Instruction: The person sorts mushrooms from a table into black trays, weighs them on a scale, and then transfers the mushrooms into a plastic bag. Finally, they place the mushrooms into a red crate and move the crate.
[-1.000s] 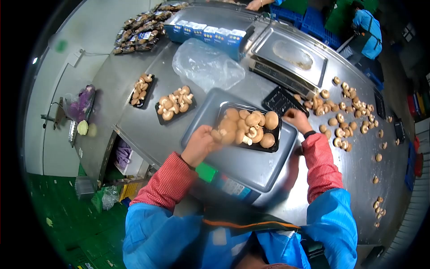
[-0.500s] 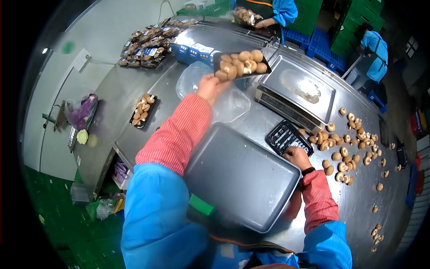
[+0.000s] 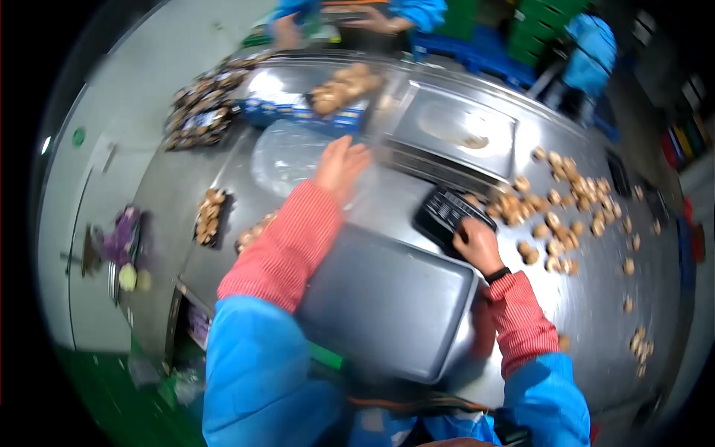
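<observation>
Head view: left hand (image 3: 342, 170) released, beyond grey tray (image 3: 387, 305), near plastic bag (image 3: 287, 160). Mushroom pack (image 3: 344, 88) farther beyond grey tray, at blue boxes (image 3: 275, 113). Right hand (image 3: 479, 244) pinching black tray (image 3: 439, 222) just beyond grey tray's far right corner.

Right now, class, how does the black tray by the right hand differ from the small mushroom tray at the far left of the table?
The black tray shows its bare inside; the mushroom tray is heaped with mushrooms.
The right hand grips the black tray's edge; neither hand touches the mushroom tray.
Both are dark, oblong trays.
</observation>
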`<action>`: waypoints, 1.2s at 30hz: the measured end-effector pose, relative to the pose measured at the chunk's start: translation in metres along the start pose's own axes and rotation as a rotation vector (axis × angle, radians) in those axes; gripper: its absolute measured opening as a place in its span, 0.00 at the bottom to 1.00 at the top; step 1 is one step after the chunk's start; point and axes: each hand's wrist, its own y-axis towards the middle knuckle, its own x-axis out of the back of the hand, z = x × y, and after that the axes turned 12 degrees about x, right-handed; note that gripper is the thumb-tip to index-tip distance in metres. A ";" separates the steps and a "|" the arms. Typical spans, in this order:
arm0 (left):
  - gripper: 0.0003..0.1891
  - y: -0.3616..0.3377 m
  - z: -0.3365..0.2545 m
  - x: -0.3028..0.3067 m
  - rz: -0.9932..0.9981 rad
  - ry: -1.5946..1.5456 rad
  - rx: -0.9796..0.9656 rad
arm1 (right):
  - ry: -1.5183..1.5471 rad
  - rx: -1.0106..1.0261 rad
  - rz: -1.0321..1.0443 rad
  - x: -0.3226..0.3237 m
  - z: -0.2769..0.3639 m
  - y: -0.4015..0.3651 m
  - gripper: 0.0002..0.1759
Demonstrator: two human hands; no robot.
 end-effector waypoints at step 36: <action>0.66 -0.022 0.251 -0.281 0.501 2.140 -0.311 | -0.400 -0.782 -0.162 0.285 -0.274 -0.218 0.15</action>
